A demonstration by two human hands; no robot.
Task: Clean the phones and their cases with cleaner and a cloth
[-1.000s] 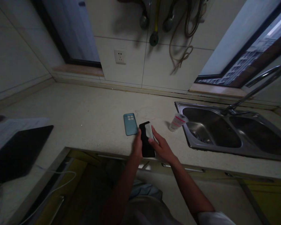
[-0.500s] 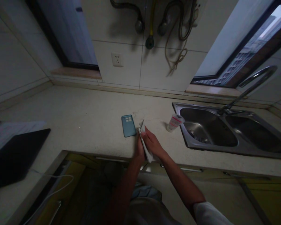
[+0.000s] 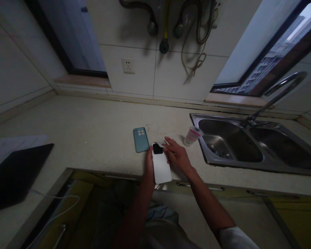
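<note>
White-backed smartphone [image 3: 161,168]: stiff, light, probably slippery; left hand [image 3: 149,169] clamped on long edge, right hand [image 3: 178,155] open just beside; hold by edges.

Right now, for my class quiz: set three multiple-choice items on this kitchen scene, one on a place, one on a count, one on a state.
1. Where does the teal phone lie?
A) on the windowsill
B) on the counter
C) on the floor

2. How many basins has the steel sink?
A) one
B) two
C) three

3. How does the white phone face?
A) back up, black camera patch showing
B) screen up and lit
C) broken in two

1: B, it rests on the counter left of the white phone.
2: B, two basins sit side by side.
3: A, its white back faces up beside the right hand.
</note>
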